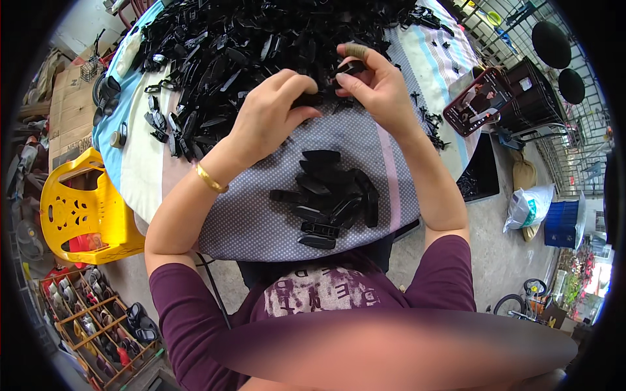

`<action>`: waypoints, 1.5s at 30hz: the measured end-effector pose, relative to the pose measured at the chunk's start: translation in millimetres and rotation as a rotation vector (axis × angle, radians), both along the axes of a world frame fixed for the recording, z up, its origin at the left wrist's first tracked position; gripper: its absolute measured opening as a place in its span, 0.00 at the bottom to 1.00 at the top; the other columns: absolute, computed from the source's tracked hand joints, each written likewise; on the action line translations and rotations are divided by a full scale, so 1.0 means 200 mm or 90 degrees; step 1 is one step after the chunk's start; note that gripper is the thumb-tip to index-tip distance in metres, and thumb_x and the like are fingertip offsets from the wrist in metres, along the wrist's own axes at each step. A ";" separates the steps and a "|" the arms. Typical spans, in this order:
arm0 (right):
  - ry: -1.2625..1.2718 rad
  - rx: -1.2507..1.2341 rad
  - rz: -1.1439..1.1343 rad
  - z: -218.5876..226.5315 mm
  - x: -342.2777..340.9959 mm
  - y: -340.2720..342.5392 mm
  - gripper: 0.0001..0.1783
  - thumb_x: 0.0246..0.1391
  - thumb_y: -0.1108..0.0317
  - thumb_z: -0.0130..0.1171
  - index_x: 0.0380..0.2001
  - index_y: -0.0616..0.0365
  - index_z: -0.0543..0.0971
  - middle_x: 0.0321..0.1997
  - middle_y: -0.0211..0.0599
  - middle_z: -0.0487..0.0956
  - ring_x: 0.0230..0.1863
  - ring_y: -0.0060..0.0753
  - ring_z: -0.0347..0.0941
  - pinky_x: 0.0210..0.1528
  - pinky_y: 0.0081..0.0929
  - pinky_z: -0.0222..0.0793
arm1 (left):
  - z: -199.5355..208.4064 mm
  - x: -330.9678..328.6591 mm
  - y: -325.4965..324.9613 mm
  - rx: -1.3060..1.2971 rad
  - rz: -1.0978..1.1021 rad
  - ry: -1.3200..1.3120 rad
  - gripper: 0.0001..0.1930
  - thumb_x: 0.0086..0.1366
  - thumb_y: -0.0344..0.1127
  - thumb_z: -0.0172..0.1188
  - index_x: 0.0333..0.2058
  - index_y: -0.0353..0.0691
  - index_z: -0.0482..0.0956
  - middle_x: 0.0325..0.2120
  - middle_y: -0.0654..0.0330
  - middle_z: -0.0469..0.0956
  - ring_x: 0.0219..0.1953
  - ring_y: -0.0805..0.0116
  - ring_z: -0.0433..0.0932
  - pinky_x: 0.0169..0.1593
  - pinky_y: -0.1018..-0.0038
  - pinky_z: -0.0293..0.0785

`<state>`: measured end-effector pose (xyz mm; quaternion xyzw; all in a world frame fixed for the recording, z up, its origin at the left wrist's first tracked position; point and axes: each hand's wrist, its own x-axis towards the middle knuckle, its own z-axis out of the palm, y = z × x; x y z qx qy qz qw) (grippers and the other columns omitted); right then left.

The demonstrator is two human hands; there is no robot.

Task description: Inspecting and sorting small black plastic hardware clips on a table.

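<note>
Between the thumb and fingers of my right hand (pixel 378 88) is a small glossy black plastic piece (pixel 352 67); a tan wrap circles one finger. My left hand (pixel 277 111), with a gold bangle at the wrist, curls its fingers at the near edge of a big heap of black plastic parts (pixel 222 65). Something dark lies between its thumb and fingers, and I cannot make out what it is. Closer to me, a smaller group of long black plastic pieces (pixel 323 202) lies on the dotted grey part of the tablecloth (pixel 248 228).
A phone (pixel 479 101) with a lit screen stands at the table's right edge, beside a black crate (pixel 528 98). At the left is a yellow plastic chair (pixel 98 215), with a shoe rack (pixel 91 326) below it. A white bag (pixel 528 208) and a blue bin (pixel 562 223) stand at the right.
</note>
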<state>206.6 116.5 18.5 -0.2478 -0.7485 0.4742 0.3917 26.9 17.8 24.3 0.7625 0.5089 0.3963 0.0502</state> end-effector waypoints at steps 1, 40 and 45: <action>0.076 -0.050 0.018 0.01 -0.01 -0.03 0.18 0.51 0.77 0.59 0.47 0.63 0.73 0.38 0.32 0.77 0.36 0.20 0.74 0.41 0.19 0.73 | -0.01 -0.01 -0.01 -0.005 0.010 -0.011 0.18 0.47 0.30 0.68 0.38 0.38 0.74 0.30 0.59 0.72 0.32 0.63 0.77 0.35 0.74 0.75; -0.113 0.124 0.138 -0.07 -0.09 -0.26 0.08 0.50 0.73 0.62 0.32 0.66 0.77 0.29 0.35 0.79 0.30 0.23 0.77 0.32 0.19 0.71 | 0.00 -0.03 -0.15 -0.143 -0.090 -0.401 0.14 0.54 0.17 0.59 0.41 0.32 0.79 0.32 0.59 0.80 0.37 0.72 0.79 0.44 0.80 0.76; -0.091 0.136 0.124 -0.11 -0.10 -0.27 0.09 0.50 0.71 0.63 0.32 0.66 0.78 0.29 0.36 0.79 0.31 0.24 0.78 0.33 0.20 0.72 | 0.01 -0.02 -0.16 -0.138 -0.088 -0.382 0.15 0.54 0.19 0.60 0.43 0.33 0.78 0.34 0.59 0.79 0.35 0.75 0.77 0.41 0.81 0.75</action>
